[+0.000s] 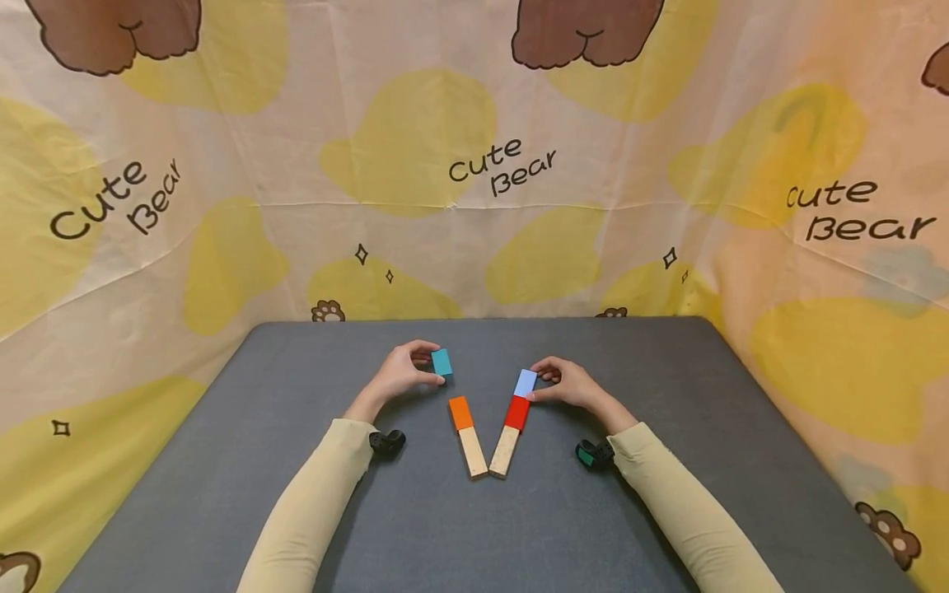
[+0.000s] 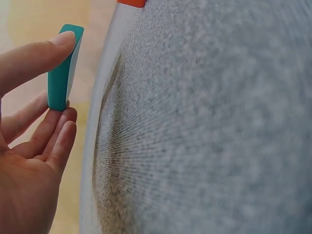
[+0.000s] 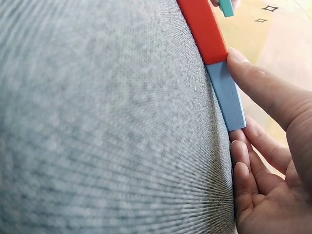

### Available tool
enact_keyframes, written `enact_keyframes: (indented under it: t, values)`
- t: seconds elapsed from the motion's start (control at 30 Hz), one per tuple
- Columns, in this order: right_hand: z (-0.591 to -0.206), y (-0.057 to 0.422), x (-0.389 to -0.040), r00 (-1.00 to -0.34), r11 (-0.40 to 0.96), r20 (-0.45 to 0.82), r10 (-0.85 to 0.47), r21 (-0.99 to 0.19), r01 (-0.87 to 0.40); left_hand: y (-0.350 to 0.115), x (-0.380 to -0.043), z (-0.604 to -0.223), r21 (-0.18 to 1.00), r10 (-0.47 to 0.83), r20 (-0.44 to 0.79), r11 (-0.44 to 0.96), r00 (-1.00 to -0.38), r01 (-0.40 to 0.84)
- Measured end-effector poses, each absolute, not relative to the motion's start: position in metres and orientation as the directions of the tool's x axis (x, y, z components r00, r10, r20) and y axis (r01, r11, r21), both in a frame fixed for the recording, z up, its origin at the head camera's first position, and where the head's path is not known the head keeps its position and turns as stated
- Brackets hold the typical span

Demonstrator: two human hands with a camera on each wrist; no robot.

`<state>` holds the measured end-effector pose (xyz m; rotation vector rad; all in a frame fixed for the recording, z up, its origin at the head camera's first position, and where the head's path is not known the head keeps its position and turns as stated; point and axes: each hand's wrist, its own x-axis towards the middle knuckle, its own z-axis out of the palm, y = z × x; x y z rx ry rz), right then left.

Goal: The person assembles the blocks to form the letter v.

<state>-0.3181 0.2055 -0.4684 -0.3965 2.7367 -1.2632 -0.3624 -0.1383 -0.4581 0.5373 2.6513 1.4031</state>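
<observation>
My left hand (image 1: 396, 375) pinches a teal block (image 1: 441, 362) between thumb and fingertips. In the left wrist view the teal block (image 2: 59, 73) is held up off the grey surface. My right hand (image 1: 577, 387) grips a light blue block (image 1: 525, 382), with the thumb where it meets a red block (image 1: 516, 413) and fingertips at its far end. The light blue block (image 3: 226, 96) lies end to end with the red one on the table. A plain wood block (image 1: 504, 451) continues that row towards me. Left of it, an orange block (image 1: 461, 413) tops another wood block (image 1: 473, 453), forming a V.
The blocks lie on a grey table (image 1: 645, 354) with rounded far corners. A printed cloth (image 1: 415, 148) with bears and lettering hangs behind and along both sides. Dark bands (image 1: 387, 443) sit at both wrists, below the cream sleeves (image 1: 307, 494).
</observation>
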Motion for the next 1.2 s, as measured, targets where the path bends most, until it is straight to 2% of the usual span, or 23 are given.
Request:
enact_keyframes:
  t: [1.2]
  values:
    - [-0.470,0.207,-0.320,-0.958,0.621,0.018,-0.285,-0.758,-0.199,-0.123,-0.354,-0.461,0.819,0.373,0.073,0.507,-0.925,0.269]
